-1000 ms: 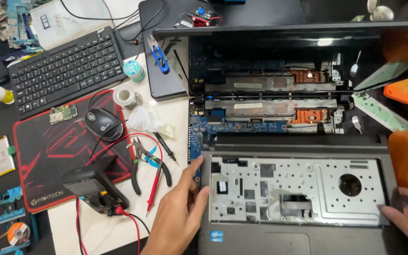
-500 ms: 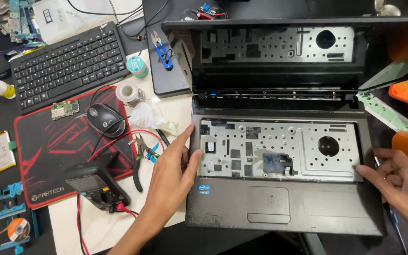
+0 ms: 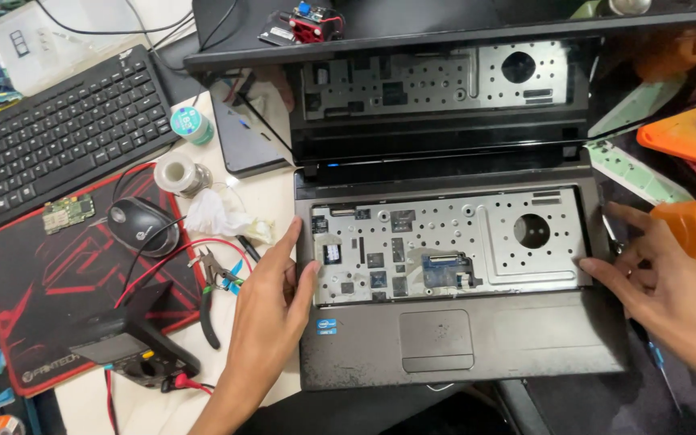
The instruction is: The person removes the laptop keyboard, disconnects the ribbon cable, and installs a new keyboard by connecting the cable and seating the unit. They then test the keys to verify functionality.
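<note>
A dark grey laptop [image 3: 525, 338] lies open before me with its keyboard removed, baring a perforated metal tray [image 3: 453, 242] and a touchpad [image 3: 437, 338]. Its glossy black screen [image 3: 445, 89] mirrors that tray. My left hand [image 3: 271, 310] rests flat against the laptop's left edge, fingers spread, thumb on the palm rest. At the right edge my right hand [image 3: 658, 282] touches the case with fingers spread. Neither hand holds anything.
Left of the laptop lie pliers [image 3: 215, 278], a crumpled tissue [image 3: 219, 216], a solder spool [image 3: 177, 173], a black mouse [image 3: 142, 225] on a red-and-black mat [image 3: 34, 322], a multimeter [image 3: 134, 354] and a black keyboard [image 3: 62, 137]. Orange tools [image 3: 690, 133] sit at the right.
The laptop's upper cover has come down over the bared motherboard and now sits flush on the base. Both hands moved up along its left and right edges.
</note>
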